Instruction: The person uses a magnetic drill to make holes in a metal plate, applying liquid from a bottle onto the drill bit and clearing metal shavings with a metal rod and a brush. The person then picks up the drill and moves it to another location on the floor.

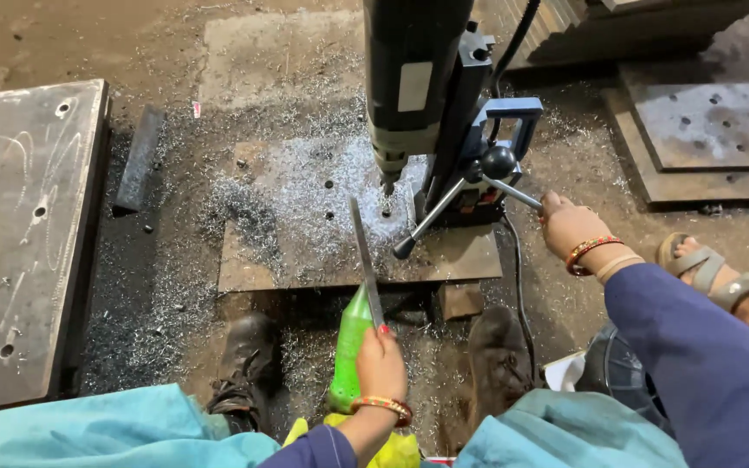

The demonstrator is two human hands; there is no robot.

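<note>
A black and blue magnetic drill (431,113) stands on a steel plate (305,251) that lies on the floor, strewn with metal shavings. Its bit (387,184) hangs just above a hole. My right hand (568,224) grips one spoke of the drill's feed handle (513,189). My left hand (381,364) holds a long thin metal strip (364,260) that points toward the bit, and a green plastic bottle (350,347) sits against the same hand.
A large drilled steel plate (19,234) lies at the left, with a dark metal bar (138,159) beside it. More drilled plates (704,121) are stacked at the upper right. My two boots (249,360) rest near the plate. Another person's sandalled foot (713,273) is at the right.
</note>
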